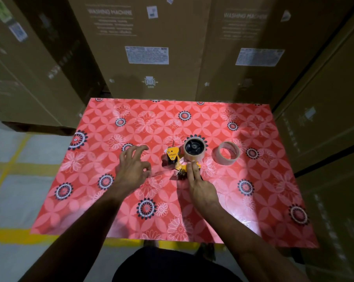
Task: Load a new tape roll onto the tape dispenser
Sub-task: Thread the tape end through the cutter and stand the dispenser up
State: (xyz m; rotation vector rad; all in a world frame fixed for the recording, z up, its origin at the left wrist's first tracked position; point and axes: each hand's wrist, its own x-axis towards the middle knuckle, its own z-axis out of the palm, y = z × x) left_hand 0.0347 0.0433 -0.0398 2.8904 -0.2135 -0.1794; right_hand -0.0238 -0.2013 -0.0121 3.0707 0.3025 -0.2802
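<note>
A yellow tape dispenser (175, 159) lies on its side in the middle of the red flowered table (111, 123). A clear tape roll (194, 149) sits on its black hub. To the right, apart from it, lies a near-empty cardboard tape core (226, 153). My right hand (200, 186) presses two straight fingers down on the dispenser's handle end. My left hand (134, 165) hovers just left of the dispenser with its fingers spread and curled; a thin clear strip of tape seems to run from it toward the dispenser, but this is blurred.
Tall cardboard washing-machine boxes (149, 47) stand close behind the table and along the right side (324, 119). The floor at left is grey with yellow lines (13, 165). The table's near edge is right in front of my body.
</note>
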